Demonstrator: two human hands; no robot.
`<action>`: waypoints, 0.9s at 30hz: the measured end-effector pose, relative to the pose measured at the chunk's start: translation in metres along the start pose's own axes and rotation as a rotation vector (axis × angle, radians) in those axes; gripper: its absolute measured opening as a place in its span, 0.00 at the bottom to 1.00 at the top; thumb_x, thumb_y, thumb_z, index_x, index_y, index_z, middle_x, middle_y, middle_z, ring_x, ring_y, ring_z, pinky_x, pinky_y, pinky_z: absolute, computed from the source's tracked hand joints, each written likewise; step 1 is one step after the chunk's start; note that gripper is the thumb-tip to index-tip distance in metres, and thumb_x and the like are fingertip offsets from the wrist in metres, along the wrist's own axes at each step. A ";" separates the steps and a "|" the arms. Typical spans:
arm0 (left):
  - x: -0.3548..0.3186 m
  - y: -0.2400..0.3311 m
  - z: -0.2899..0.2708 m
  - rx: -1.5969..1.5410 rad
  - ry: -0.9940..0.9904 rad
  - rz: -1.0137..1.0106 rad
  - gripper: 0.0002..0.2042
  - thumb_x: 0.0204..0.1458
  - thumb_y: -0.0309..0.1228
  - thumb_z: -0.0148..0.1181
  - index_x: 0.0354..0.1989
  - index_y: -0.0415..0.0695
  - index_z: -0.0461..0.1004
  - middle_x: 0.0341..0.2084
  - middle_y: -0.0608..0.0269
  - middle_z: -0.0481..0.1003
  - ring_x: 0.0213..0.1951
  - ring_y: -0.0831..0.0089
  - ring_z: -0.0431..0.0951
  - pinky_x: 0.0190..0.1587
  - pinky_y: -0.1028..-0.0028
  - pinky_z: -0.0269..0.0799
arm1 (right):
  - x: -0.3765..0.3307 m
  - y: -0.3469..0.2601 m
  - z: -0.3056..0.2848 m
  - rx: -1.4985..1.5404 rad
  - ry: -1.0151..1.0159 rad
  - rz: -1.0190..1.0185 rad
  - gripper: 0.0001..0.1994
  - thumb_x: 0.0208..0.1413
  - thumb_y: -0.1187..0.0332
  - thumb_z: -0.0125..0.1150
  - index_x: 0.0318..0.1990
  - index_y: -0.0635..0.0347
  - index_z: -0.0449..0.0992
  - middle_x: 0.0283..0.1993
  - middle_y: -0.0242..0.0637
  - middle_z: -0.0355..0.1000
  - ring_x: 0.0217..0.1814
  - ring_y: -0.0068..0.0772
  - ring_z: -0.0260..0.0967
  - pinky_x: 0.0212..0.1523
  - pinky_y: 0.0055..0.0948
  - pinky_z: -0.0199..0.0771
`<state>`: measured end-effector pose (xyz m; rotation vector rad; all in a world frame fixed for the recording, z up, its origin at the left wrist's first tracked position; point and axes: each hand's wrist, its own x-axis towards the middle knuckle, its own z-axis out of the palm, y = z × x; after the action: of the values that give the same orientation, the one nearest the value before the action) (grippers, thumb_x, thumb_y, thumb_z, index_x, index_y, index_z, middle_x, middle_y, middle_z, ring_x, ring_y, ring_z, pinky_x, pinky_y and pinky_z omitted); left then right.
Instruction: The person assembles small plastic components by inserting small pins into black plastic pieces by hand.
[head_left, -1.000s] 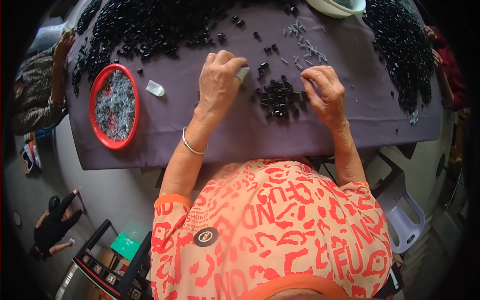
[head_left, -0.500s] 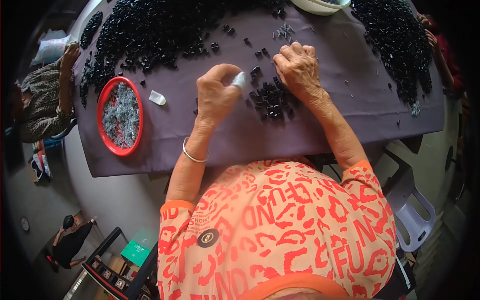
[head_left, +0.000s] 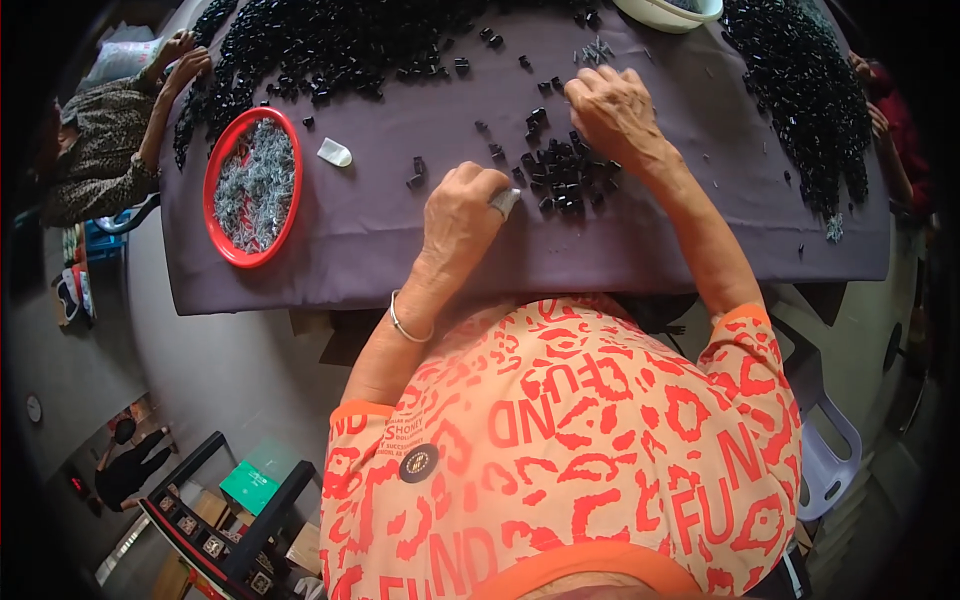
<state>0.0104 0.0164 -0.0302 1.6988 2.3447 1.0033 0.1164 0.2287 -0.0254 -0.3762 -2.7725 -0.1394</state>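
Low in the frame, the person's orange patterned shirt [head_left: 570, 450] fills the foreground. Just above it, at mid-frame, the left hand [head_left: 462, 215] rests on the purple-covered desk [head_left: 400, 240], fingers curled around a small pale grey piece [head_left: 505, 203]. Right of it lies a small cluster of black plastic parts [head_left: 565, 175]. Beyond that, the right hand [head_left: 612, 110] lies palm down, fingers bent onto scattered parts; whether it holds one, I cannot tell. At upper left sits a red tray [head_left: 235, 250] of grey metal bits.
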 end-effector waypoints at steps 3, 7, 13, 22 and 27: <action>0.004 -0.002 -0.002 0.035 -0.072 -0.052 0.06 0.42 0.25 0.64 0.30 0.44 0.76 0.26 0.59 0.75 0.29 0.59 0.77 0.33 0.65 0.73 | -0.013 -0.009 -0.011 0.402 0.047 0.133 0.03 0.47 0.75 0.56 0.29 0.60 0.69 0.29 0.35 0.69 0.31 0.40 0.70 0.32 0.31 0.68; 0.001 -0.007 -0.007 0.017 -0.109 -0.075 0.04 0.44 0.28 0.61 0.29 0.45 0.77 0.26 0.55 0.74 0.30 0.54 0.76 0.33 0.61 0.73 | -0.033 -0.028 -0.029 0.897 0.004 0.265 0.07 0.48 0.78 0.55 0.36 0.62 0.70 0.27 0.29 0.65 0.26 0.19 0.63 0.29 0.21 0.65; -0.004 -0.009 -0.015 -0.669 -0.210 -0.532 0.06 0.49 0.26 0.63 0.35 0.41 0.78 0.30 0.58 0.79 0.30 0.70 0.80 0.28 0.73 0.75 | -0.059 -0.050 -0.033 1.376 -0.076 0.458 0.06 0.54 0.83 0.53 0.37 0.65 0.72 0.33 0.24 0.67 0.36 0.12 0.62 0.40 0.13 0.63; -0.028 0.015 -0.009 -1.716 -0.054 -0.918 0.10 0.55 0.24 0.56 0.44 0.36 0.73 0.36 0.54 0.78 0.35 0.70 0.80 0.33 0.78 0.77 | -0.063 -0.082 -0.044 1.346 0.013 0.449 0.05 0.57 0.77 0.56 0.40 0.66 0.73 0.33 0.29 0.73 0.34 0.15 0.68 0.36 0.16 0.69; -0.033 0.030 -0.007 -1.744 -0.016 -0.852 0.10 0.56 0.23 0.54 0.46 0.35 0.72 0.38 0.53 0.77 0.36 0.70 0.80 0.35 0.78 0.77 | -0.061 -0.090 -0.051 1.057 0.150 0.280 0.06 0.51 0.80 0.59 0.37 0.66 0.73 0.32 0.36 0.72 0.32 0.25 0.71 0.34 0.20 0.70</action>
<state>0.0449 -0.0106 -0.0188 0.0223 0.9200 1.7326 0.1633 0.1200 -0.0027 -0.4109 -2.2060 1.2321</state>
